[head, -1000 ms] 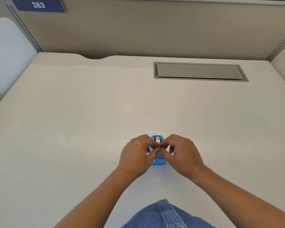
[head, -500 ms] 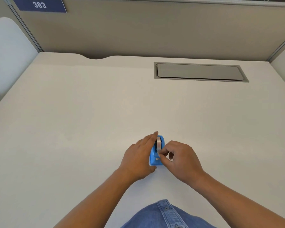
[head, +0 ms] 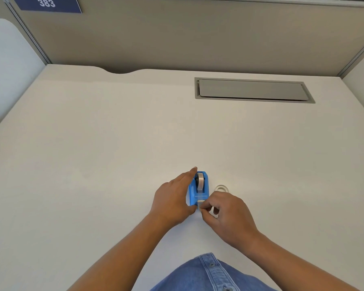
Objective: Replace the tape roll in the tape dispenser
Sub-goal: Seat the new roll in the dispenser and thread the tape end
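A small blue tape dispenser (head: 206, 191) stands on the white desk (head: 93, 164), its cutter end toward me. A clear tape roll (head: 200, 181) sits upright in its cradle. My left hand (head: 172, 199) lies flat against the dispenser's left side, fingers extended, thumb at the near corner. My right hand (head: 226, 213) pinches the loose tape end at the cutter between thumb and forefinger. A second, nearly transparent tape ring (head: 221, 188) lies flat on the desk just right of the dispenser, partly hidden by my right hand.
A grey cable hatch (head: 253, 90) is set into the desk at the back right. Grey partition walls (head: 177, 38) close off the back and sides. A blue sign reading 383 (head: 47, 4) hangs at the top left. My denim shirt (head: 210, 274) shows at the bottom.
Both hands were pinched together over the dispenser. The left hand has flattened against its side, the right has drawn back to the cutter end, and the second ring is now visible.
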